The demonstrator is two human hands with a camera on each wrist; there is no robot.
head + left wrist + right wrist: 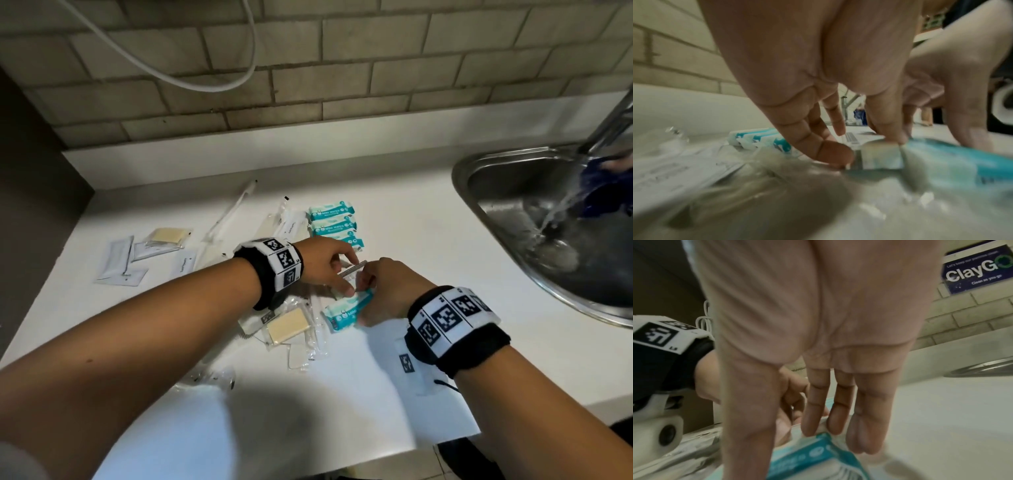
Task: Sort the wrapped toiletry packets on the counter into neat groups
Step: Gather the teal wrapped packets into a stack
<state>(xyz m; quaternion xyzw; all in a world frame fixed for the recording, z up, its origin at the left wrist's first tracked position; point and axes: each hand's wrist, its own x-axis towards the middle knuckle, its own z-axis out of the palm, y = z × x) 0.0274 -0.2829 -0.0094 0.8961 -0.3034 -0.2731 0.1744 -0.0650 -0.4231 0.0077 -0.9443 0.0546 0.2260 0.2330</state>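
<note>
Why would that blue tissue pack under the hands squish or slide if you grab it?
The teal wipes pack looks soft: its wrapper bulges and creases, so it would probably squish a little rather than stay stiff. The shiny plastic may be a bit slippery on the smooth white counter. It lies flat and blocky, so rolling seems unlikely. The right hand and left hand both touch it.

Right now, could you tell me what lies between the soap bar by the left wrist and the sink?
In the head view, teal wipes packs and both hands lie between the soap bar and the sink.
</note>
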